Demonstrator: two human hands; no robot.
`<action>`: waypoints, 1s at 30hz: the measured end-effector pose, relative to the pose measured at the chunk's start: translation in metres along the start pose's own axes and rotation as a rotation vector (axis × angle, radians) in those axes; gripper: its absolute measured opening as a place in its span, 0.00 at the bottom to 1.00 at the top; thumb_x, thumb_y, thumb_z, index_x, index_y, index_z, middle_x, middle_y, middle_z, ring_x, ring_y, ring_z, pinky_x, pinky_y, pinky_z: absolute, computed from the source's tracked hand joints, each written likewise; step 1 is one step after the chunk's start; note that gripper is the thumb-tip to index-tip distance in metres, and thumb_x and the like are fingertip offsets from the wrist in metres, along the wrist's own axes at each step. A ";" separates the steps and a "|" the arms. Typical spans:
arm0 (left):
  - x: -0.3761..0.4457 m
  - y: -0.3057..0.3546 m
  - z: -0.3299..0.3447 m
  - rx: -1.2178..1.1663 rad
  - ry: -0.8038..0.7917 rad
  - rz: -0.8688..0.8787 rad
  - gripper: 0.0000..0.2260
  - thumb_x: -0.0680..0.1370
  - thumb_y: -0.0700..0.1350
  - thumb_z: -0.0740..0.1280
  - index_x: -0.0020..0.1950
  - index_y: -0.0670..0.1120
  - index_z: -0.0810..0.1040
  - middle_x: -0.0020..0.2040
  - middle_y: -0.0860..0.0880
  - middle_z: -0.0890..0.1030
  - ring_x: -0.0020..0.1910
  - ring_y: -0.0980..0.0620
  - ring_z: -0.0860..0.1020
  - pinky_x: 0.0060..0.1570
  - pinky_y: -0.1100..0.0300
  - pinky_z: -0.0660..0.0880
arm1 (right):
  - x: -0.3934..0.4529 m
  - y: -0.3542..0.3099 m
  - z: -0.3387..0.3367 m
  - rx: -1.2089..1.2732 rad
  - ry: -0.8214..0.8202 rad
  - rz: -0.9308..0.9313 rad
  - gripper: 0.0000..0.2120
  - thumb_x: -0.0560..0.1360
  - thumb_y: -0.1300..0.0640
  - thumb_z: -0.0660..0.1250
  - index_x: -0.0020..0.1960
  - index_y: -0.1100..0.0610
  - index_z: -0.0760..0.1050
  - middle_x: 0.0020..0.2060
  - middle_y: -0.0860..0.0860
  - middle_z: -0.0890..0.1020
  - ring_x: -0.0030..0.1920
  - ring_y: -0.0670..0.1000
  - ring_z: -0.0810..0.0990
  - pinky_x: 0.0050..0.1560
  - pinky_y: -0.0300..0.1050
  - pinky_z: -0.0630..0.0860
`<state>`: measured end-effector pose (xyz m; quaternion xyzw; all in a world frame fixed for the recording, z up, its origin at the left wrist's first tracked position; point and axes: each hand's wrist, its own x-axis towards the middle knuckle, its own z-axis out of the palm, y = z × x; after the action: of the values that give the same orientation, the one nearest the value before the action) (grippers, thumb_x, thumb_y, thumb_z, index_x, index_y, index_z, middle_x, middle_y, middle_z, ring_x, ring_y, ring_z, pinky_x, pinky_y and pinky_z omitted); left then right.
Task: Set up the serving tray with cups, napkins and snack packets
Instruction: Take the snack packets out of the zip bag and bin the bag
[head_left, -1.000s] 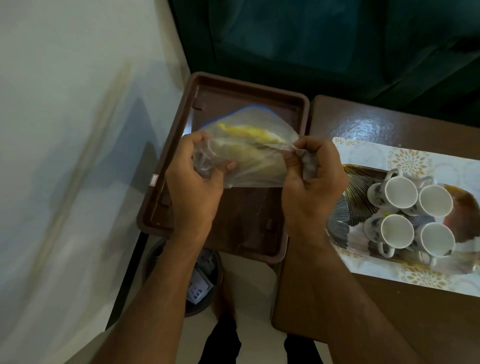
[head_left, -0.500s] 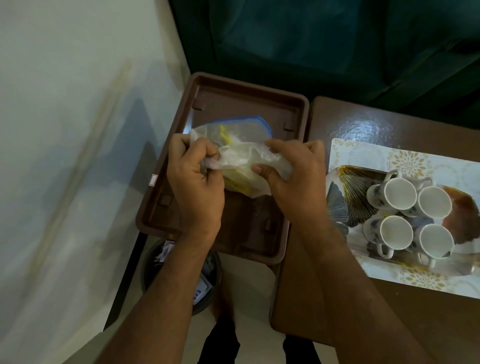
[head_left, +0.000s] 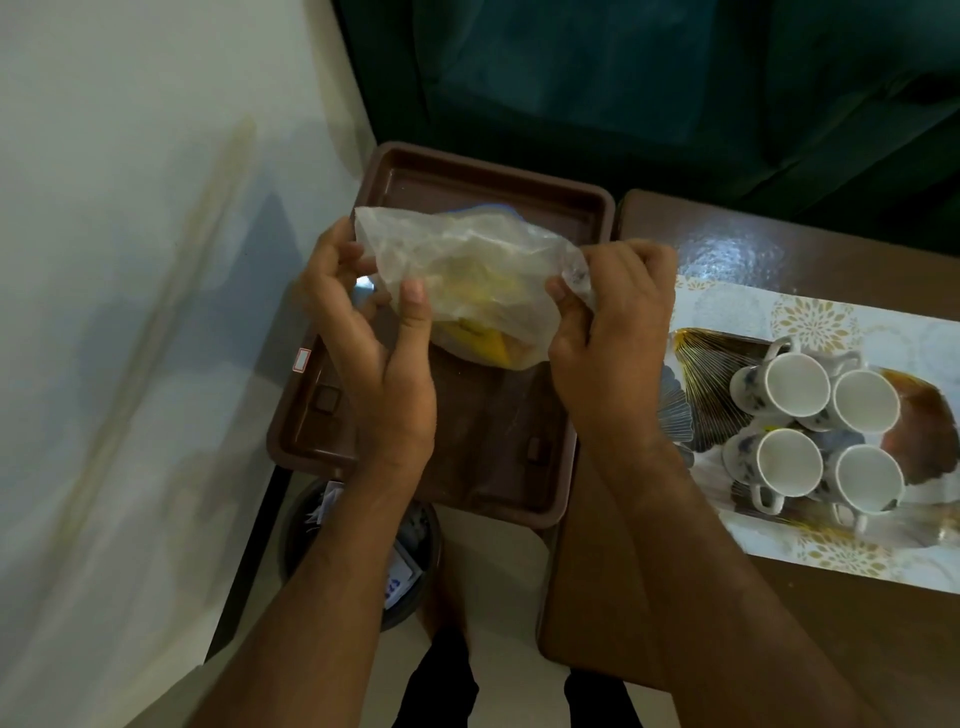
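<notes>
A clear plastic bag (head_left: 467, 270) with yellow contents is held above the brown serving tray (head_left: 483, 187). My left hand (head_left: 374, 353) pinches its left side with thumb and fingers. Its right end is gripped by my right hand (head_left: 608, 332). Several white cups (head_left: 800, 384) with blue patterns stand clustered on a patterned glass platter (head_left: 701, 353) to the right. The tray's floor is bare where it shows.
The wooden table (head_left: 779, 623) carries a white mat with gold flowers (head_left: 810, 322) under the platter. A dark bin (head_left: 358, 551) with papers stands on the floor below the tray. A white surface (head_left: 130, 312) lies left; dark green upholstery (head_left: 623, 78) is behind.
The bag, bunched between my hands half a second ago, is now spread wider. My hands have moved apart, the right one toward the table.
</notes>
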<state>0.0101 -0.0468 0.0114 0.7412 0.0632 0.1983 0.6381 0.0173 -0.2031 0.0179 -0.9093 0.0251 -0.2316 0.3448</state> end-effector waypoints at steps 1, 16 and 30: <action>0.003 0.000 0.001 0.017 0.021 -0.003 0.22 0.84 0.42 0.64 0.77 0.38 0.63 0.69 0.44 0.69 0.68 0.47 0.73 0.62 0.53 0.78 | 0.001 0.000 0.000 -0.001 0.013 -0.012 0.02 0.77 0.62 0.68 0.47 0.62 0.78 0.43 0.52 0.78 0.52 0.60 0.75 0.46 0.61 0.73; 0.029 -0.004 -0.002 0.299 -0.074 0.124 0.16 0.72 0.36 0.76 0.58 0.38 0.80 0.57 0.41 0.79 0.59 0.47 0.79 0.56 0.60 0.78 | -0.001 0.000 -0.021 0.195 0.030 -0.063 0.21 0.68 0.66 0.80 0.58 0.68 0.79 0.52 0.61 0.80 0.53 0.49 0.78 0.54 0.36 0.74; 0.010 0.012 -0.022 0.182 -0.014 0.316 0.07 0.74 0.29 0.72 0.49 0.35 0.77 0.47 0.40 0.80 0.48 0.39 0.81 0.48 0.41 0.81 | -0.013 0.017 -0.034 0.409 -0.186 0.103 0.22 0.66 0.65 0.83 0.56 0.65 0.78 0.50 0.54 0.83 0.50 0.48 0.82 0.51 0.40 0.79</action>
<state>0.0092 -0.0246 0.0276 0.7981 -0.0410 0.2843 0.5297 -0.0071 -0.2339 0.0242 -0.8355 -0.0077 -0.1293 0.5340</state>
